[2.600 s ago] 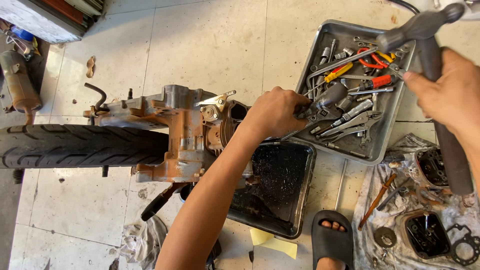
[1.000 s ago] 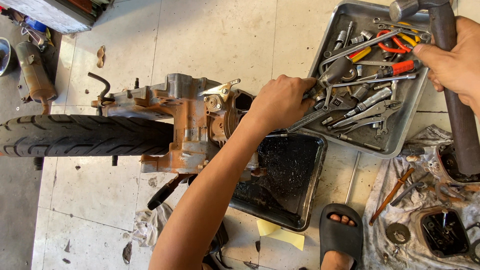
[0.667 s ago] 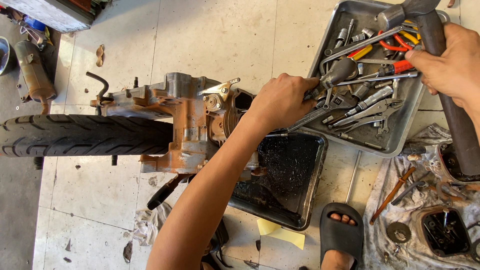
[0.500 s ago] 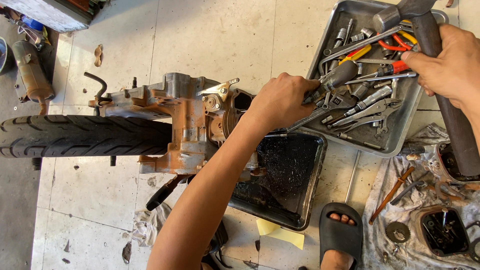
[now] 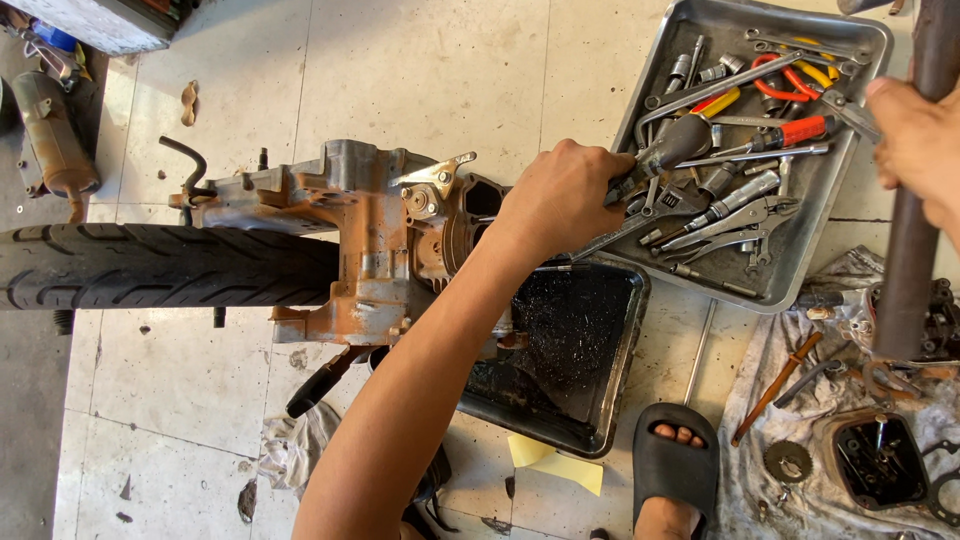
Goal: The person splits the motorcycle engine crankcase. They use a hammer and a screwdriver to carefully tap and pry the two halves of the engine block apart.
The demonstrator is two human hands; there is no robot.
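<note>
Two hands busy: left (image 5: 560, 200) gripping a dark-handled tool (image 5: 670, 148) beside the tool-filled tray (image 5: 790, 290), right (image 5: 915, 150) clutching a hammer handle (image 5: 910, 260).

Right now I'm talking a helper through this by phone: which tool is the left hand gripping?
Find the metal tool tray at top right. At its left edge the left hand grips a screwdriver by its dark bulbous handle, unlike the red-handled screwdriver beside it.

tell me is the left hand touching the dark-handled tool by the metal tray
Touching. The head view shows the left hand with its fingers wrapped round the shaft of the dark-handled tool, whose handle sticks out over the metal tray; no gap shows between them.
</note>
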